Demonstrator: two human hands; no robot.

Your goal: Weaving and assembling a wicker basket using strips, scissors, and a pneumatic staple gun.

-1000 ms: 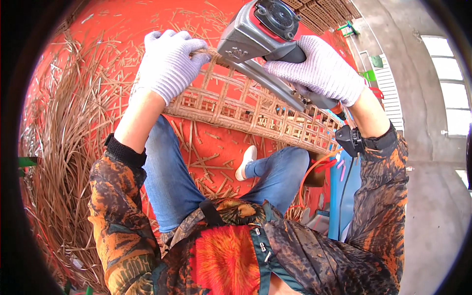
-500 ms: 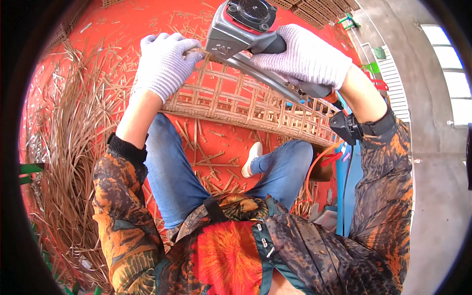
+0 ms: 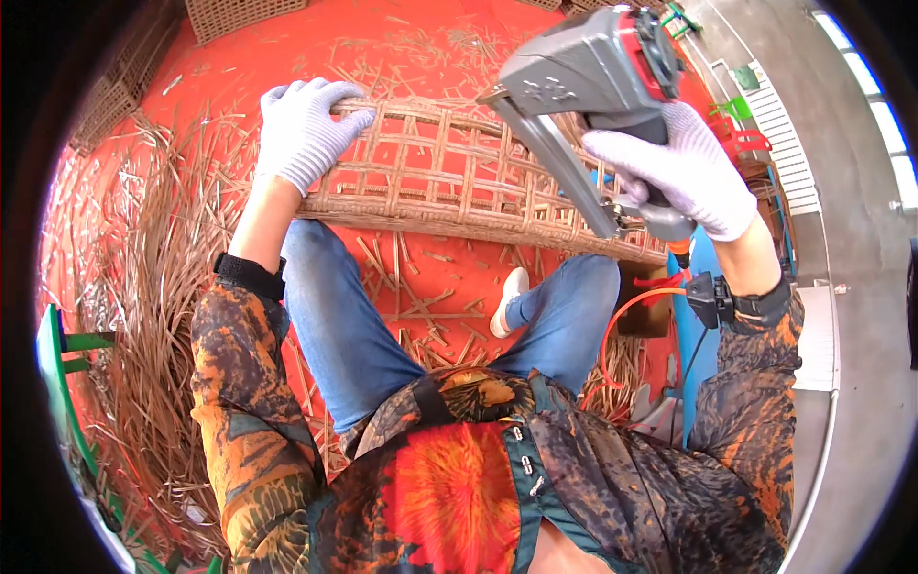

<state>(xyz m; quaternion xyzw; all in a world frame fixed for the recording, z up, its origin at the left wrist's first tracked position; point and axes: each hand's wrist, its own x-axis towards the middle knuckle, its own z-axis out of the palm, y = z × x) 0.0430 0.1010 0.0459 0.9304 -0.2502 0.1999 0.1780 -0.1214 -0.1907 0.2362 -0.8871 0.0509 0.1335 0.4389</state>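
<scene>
A woven basket frame [image 3: 406,182] with an open lattice side lies across in front of my knees. My left hand [image 3: 311,129], in a white ribbed glove, grips its upper left corner, thumb and fingers closed over the rim. In my right hand [image 3: 684,167], gloved alike, is a grey pneumatic nail gun [image 3: 579,72], the fingers wrapped round its handle. The gun is raised at the right, its nose near the basket's upper rim; I cannot tell whether they touch. An orange air hose [image 3: 622,311] runs down from the handle.
Long brown strips [image 3: 158,354] are heaped at the left on the red floor covering [image 3: 268,53], with short offcuts scattered about. Woven baskets [image 3: 239,14] stand at the back. A blue object [image 3: 703,335] stands right of my knee; a green frame [image 3: 62,383] is at the far left.
The nail gun has moved right, away from my left hand, and turned. My left hand has shifted slightly left and down, still on the basket's corner.
</scene>
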